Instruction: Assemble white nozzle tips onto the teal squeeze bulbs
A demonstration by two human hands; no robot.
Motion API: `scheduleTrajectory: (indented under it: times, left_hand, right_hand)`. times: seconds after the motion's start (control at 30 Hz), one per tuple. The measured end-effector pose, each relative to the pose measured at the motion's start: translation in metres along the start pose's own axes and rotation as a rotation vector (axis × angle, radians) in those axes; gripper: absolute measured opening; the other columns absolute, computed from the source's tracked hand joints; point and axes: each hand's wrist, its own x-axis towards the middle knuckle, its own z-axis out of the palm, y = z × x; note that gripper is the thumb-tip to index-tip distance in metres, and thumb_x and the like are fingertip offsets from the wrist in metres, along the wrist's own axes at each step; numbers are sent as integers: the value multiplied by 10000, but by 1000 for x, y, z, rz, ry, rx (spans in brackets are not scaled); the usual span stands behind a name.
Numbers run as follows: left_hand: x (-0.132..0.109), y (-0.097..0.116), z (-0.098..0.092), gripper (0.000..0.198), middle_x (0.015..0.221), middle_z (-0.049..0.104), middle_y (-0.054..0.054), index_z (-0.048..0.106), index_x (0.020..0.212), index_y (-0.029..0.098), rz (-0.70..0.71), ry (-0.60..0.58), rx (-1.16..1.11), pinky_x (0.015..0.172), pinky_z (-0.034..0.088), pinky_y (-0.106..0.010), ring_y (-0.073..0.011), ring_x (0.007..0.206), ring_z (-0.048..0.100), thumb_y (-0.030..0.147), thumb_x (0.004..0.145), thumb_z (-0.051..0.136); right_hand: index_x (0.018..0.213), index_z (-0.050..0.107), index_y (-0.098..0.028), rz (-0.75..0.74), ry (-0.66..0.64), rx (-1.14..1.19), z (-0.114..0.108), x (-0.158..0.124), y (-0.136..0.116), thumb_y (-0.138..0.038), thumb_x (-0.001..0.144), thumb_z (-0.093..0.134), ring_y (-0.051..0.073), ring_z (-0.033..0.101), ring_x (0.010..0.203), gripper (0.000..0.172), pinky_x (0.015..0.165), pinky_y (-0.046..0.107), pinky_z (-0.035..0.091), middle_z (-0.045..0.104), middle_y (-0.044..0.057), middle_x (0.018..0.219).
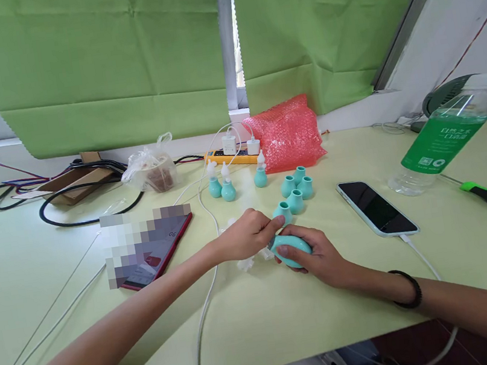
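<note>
Two hands meet just below and right of frame centre, with one teal bulb right between them! The right hand wraps it firmly, thumb across the near side, fingers curled round. The left hand comes in folded nearly closed, thumb out at the bulb's neck; whether those fingertips grip anything is hidden. Just beyond, five open-mouthed bulbs cluster; up and left, three nozzle-topped bulbs stand upright. A phone lies at right, a tilted bottle farther out.

Pink bubble wrap; green-labelled bottle
</note>
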Motion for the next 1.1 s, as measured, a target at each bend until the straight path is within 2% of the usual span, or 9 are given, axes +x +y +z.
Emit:
scheduleTrajectory:
  times: [0.13,0.23,0.37,0.43,0.53,0.7,0.83,1.0,1.1]
  left_hand:
    - [1,-5,-4,505,394,320,41,366,428,142,-66,-175,-375,389,265,-203,-46,367,281,452,822,310]
    - [2,-9,-12,511,354,303,43,317,410,160,-81,-245,-540,390,281,-220,-56,346,288,446,833,280]
    - [3,-17,-29,509,411,351,23,323,458,163,-126,-13,-203,408,267,-223,-67,371,319,490,833,215]
    - [3,-23,-33,495,453,387,7,377,487,154,-144,98,218,429,259,-226,-84,407,363,507,815,266]
    - [3,-33,-32,435,523,466,-25,486,614,146,-174,89,629,446,251,-230,-137,475,451,509,795,329]
    - [3,-47,-28,436,690,559,-49,490,891,157,-155,-7,602,485,303,-229,-188,625,528,558,738,406]
    - [4,-48,-36,440,687,561,-21,446,987,162,-144,33,460,548,348,-236,-167,633,523,514,725,459]
    - [5,-52,-50,296,708,572,-29,483,959,161,-236,347,466,574,371,-259,-163,625,520,385,790,388]
    - [5,-64,-56,367,973,553,-93,408,1132,151,-149,616,569,727,380,-313,-207,867,501,315,807,362]
  right_hand:
    - [701,484,-171,-180,17,-224,-1,-2,1,-340,792,462,66,455,415,193,375,168,388,491,-30,530]
    - [822,509,-182,-551,-23,-526,-4,-3,0,-271,782,485,109,557,575,100,506,202,456,583,6,646]
    - [964,457,-200,-771,80,-630,-9,-1,-5,-198,734,538,147,574,730,244,629,261,477,588,38,760]
    - [943,451,-201,-741,155,-598,-13,3,-10,-193,718,552,158,568,749,247,665,291,476,575,40,773]
    - [911,452,-197,-655,202,-582,-21,17,-22,-205,720,555,164,557,788,218,713,315,462,569,48,828]
    - [832,515,-180,-583,320,-675,-39,58,-36,-260,700,570,172,536,832,163,718,306,443,569,57,873]
    - [753,565,-163,-403,317,-759,-49,94,-29,-262,660,579,132,543,653,137,599,253,434,607,36,779]
    - [688,583,-165,-49,210,-1117,-60,114,-14,-262,599,572,151,540,620,132,519,236,365,618,27,679]
    - [737,592,-185,70,110,-1223,-64,114,-12,-297,595,560,162,542,649,184,481,221,324,624,24,706]
